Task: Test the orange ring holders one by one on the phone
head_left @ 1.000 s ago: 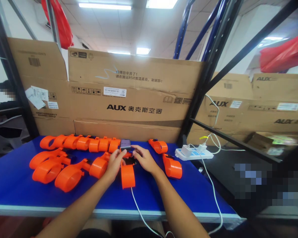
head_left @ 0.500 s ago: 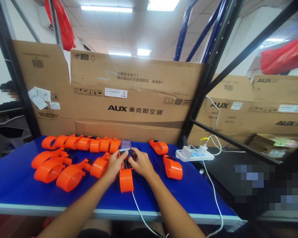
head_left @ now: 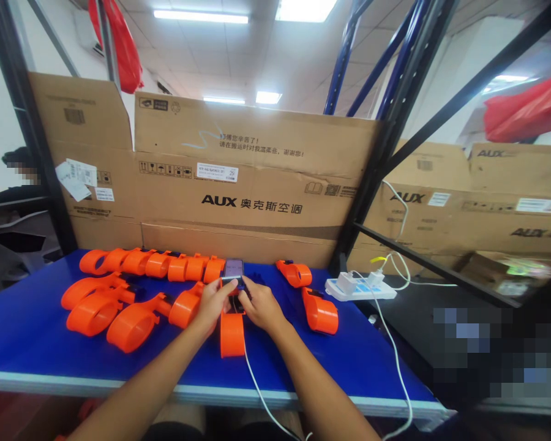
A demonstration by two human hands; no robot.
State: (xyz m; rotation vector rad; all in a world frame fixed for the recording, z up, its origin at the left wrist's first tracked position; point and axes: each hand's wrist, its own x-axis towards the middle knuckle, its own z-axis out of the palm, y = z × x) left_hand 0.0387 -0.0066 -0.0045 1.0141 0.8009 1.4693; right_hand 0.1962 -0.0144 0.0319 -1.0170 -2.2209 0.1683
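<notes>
Together, left fingers point(head_left: 226, 288) and right fingers point(head_left: 250, 289) flank the orange-ringed device point(head_left: 232, 334); both grip its far end.

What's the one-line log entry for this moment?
left hand: at far end of orange ring piece; right hand: same; screen device: beyond hands; power strip: right of hands

Left hand point(head_left: 215, 300) and right hand point(head_left: 261, 303) nearly meet, fingers point(head_left: 252, 288) bent (forearms point(head_left: 165, 362) bare)
</notes>
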